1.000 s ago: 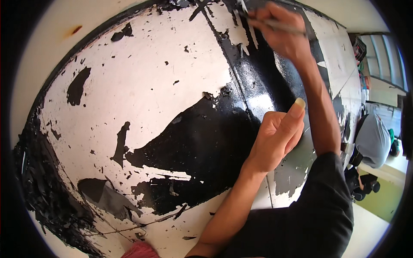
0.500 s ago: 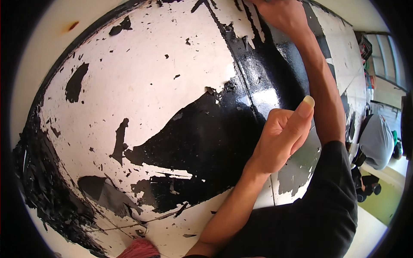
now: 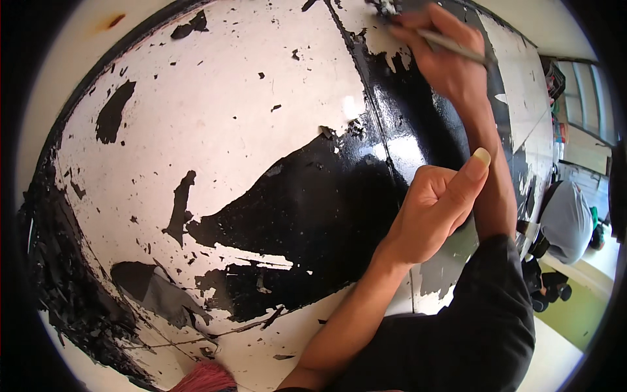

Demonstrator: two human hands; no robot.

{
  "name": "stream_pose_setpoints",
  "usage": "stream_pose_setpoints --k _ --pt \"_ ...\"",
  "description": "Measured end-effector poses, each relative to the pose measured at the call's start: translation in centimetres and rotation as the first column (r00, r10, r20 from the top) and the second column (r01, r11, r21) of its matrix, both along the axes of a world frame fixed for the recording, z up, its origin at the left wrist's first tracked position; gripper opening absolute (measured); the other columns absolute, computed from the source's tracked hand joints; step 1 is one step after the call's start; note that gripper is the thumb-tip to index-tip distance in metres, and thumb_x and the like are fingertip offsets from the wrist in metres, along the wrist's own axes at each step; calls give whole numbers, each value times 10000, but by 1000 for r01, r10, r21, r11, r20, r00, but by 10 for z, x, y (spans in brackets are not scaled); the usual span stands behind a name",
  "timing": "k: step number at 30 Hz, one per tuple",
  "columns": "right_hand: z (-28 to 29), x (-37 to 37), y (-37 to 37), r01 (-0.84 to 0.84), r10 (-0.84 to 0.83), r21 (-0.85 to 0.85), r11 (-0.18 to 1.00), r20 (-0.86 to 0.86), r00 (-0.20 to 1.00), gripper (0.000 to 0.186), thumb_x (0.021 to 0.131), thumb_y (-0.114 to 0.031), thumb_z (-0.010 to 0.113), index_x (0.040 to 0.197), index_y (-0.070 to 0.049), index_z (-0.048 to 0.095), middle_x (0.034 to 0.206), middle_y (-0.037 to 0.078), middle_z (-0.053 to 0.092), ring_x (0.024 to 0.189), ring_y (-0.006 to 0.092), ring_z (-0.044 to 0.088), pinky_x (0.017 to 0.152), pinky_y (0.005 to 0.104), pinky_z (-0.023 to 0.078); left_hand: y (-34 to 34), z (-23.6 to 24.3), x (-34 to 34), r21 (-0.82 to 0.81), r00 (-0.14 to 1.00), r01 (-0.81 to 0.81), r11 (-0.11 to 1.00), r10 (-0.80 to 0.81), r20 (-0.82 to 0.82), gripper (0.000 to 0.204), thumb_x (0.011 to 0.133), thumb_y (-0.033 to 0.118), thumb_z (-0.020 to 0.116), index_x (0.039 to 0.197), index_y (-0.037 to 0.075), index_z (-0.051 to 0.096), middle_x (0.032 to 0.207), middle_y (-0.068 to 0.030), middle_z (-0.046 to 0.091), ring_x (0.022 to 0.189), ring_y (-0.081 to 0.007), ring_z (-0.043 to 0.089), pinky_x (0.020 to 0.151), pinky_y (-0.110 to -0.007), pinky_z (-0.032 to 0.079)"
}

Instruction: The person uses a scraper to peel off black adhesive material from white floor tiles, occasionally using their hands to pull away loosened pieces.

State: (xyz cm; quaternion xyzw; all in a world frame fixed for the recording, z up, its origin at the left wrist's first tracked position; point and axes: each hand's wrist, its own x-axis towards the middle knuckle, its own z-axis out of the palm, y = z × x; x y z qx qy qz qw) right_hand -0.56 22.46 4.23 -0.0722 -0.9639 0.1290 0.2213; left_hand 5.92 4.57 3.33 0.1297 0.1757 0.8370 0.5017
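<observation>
My right hand (image 3: 450, 55) is closed round a thin, pale, stick-like tool (image 3: 450, 46) near the top edge. Its far end is blurred beside crumpled black scraps, so I cannot tell its kind. Under that hand lies a shiny black coating (image 3: 313, 202), peeled back in ragged patches from a white tiled floor (image 3: 215, 98). Below and left of the right forearm, my left hand (image 3: 431, 215) hovers over the edge of the black patch. Its fingers are curled in, the thumb sticks up, and no object shows in it.
Black peeled scraps are heaped along the left side (image 3: 72, 281). A grey-black flake (image 3: 157, 294) lies near that heap. Reddish bristles (image 3: 206, 377) show at the bottom edge. At the far right a person in a grey top (image 3: 568, 222) is bent over, near a dark crate (image 3: 555, 78).
My right hand has come lower into view, and the tool in it now shows. My left hand keeps its curled shape. The whole view has shifted slightly.
</observation>
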Motion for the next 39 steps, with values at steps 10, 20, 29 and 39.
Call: stream_pose_setpoints --k 10,20,29,39 --pt "-5 -9 10 -140 146 100 985 -53 988 84 855 -46 790 899 -37 719 942 93 787 821 215 765 719 306 581 0 -4 0 -3 999 -27 1000 27 -16 744 1128 484 315 466 146 336 432 31 326 402 -67 319 428 -243 227" --pt "15 -27 27 17 -15 75 997 -26 1000 131 844 -128 806 859 -43 706 835 113 747 730 236 718 658 346 556 11 4 7 37 999 41 998 -41 6 751 1115 534 315 468 154 319 439 31 312 406 -67 311 414 -247 216" --pt "21 -16 9 67 -61 -109 992 52 997 158 831 -102 804 811 -16 672 744 150 712 681 242 692 608 377 533 14 1 12 61 1000 20 998 -21 19 728 1120 495 332 483 144 342 438 32 297 396 -73 311 409 -247 220" --pt "6 37 -19 -27 22 -135 990 -38 999 140 799 22 782 824 -1 646 950 120 788 814 266 772 708 324 592 6 -2 5 43 997 12 999 -15 75 748 1115 529 316 473 146 329 440 32 297 397 -68 285 407 -248 194"
